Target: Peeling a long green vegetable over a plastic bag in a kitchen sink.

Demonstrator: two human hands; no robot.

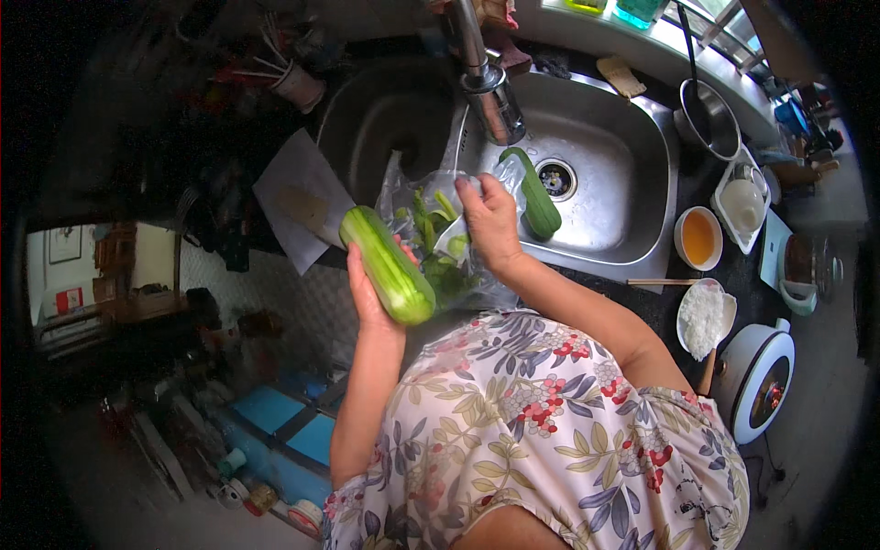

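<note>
My left hand [371,292] holds a thick, long green gourd [388,265], its skin mostly peeled to pale green stripes. Beside it, my right hand [491,220] pinches the upper edge of a clear plastic bag [481,292]. Inside the bag lie green peelings [433,220] and leafy scraps. A whitish piece shows below my right fingers, but what it is I cannot tell. Beyond my right wrist, an unpeeled dark green gourd [533,196] rests in the right basin of the steel sink [612,172], close to the drain [555,180].
A chrome faucet [491,103] rises between the two basins. Along the right counter stand a bowl of orange liquid [699,238], a dish of white rice [701,316], chopsticks [660,282], a white cooker [756,385] and a steel pot [718,127]. A cleaver-like blade [302,203] lies left.
</note>
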